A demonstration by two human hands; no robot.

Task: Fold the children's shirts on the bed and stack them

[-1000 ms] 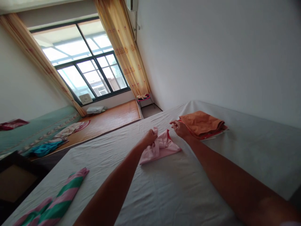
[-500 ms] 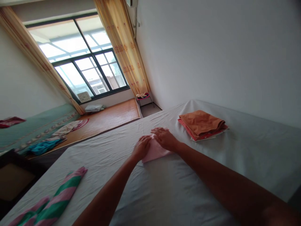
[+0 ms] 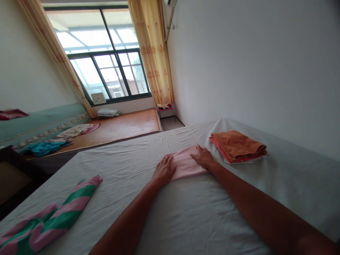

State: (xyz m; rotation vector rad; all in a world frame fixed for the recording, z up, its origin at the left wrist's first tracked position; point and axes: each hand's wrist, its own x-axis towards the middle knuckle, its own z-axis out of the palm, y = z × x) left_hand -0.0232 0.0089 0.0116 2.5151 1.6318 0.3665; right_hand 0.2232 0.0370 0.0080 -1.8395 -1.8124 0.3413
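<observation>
A folded pink cloth point(image 3: 186, 164) lies flat on the white sheet of the bed point(image 3: 202, 216). My left hand point(image 3: 164, 169) rests open on its left edge, fingers flat. On the cloth's right edge my right hand point(image 3: 202, 156) presses down, fingers stretched out. Just to the right sits a stack of folded cloths point(image 3: 239, 147), orange on top, red and white below.
A green and pink striped garment point(image 3: 50, 217) lies on the bed at the near left. Beyond the bed are a wooden mat point(image 3: 124, 125), a second bed with loose clothes point(image 3: 45, 147), a small stool point(image 3: 165, 107), a window point(image 3: 106, 67) and curtains. A white wall runs along the right.
One second ago both hands held the pink cloth up, mid-fold. It now lies flat and folded, and my hands have spread apart across it to its two edges.
</observation>
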